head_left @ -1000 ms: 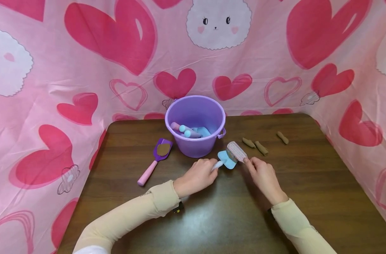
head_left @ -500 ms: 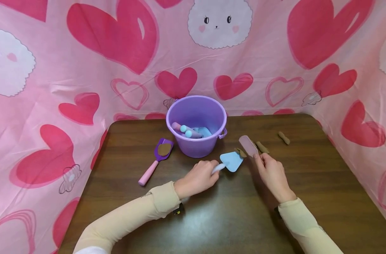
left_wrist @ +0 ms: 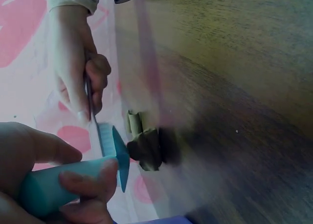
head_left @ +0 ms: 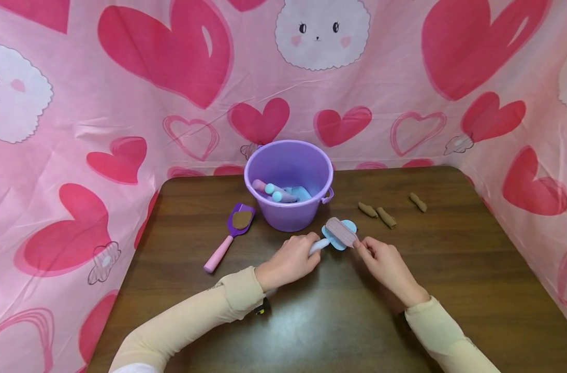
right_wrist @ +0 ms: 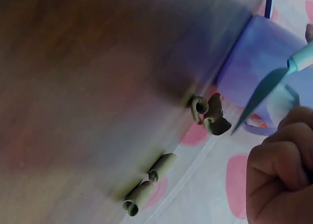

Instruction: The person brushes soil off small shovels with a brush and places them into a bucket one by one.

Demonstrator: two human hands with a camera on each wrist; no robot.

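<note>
My left hand (head_left: 290, 260) grips the handle of a small light blue trowel (head_left: 352, 225), whose blade is low over the table. My right hand (head_left: 389, 261) pinches the end of a flat pale pink brush (head_left: 341, 232), which lies across the blade and covers its middle. In the left wrist view, bristles show between the brush's thin back and the trowel blade (left_wrist: 122, 160). Just off the blade's edge is a clump of brown curled pieces (right_wrist: 211, 114); in the head view the brush and blade hide it. Two brown rolls (head_left: 386, 218) lie right of the brush, and another roll (head_left: 418, 202) farther right.
A purple bucket (head_left: 288, 213) stands behind the hands, with several pink and blue handles (head_left: 285, 197) inside. To its left, a purple scoop (head_left: 232, 224) with a pink handle holds a flat brown piece (head_left: 242, 220). Pink heart-patterned cloth (head_left: 386, 62) hangs around the table.
My right hand moved the brush right, off the trowel, uncovering brown bits at the blade's edge. It then came back left, and the brush lies over the blade again. The left hand stayed nearly still.
</note>
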